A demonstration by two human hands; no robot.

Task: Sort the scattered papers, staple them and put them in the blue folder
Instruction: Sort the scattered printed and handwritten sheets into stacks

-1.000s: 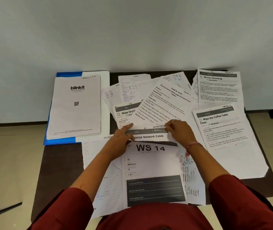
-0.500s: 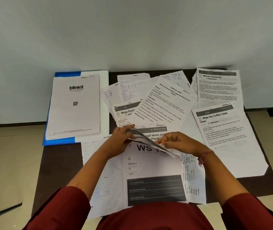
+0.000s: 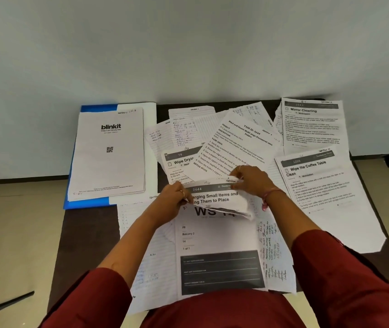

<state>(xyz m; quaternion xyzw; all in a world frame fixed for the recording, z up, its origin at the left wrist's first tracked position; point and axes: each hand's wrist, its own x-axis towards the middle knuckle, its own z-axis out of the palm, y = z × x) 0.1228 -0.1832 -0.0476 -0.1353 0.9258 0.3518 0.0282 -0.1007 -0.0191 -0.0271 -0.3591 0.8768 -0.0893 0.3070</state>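
My left hand (image 3: 173, 201) covers the start of the headline on the sheet numbered 2644 (image 3: 217, 197), and that sheet hides half of "WS 14" below. The blinkit stack (image 3: 109, 152) conceals most of the blue folder (image 3: 87, 203). Handwritten notes stay illegible.

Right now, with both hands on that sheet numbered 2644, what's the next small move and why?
Probably lift the 2644 sheet clear and lay it on a sorted pile. The left hand and right hand pinch its top corners, and it is already curled up off the WS 14 sheet. The blinkit stack on the blue folder looks like one candidate pile, though that is uncertain.
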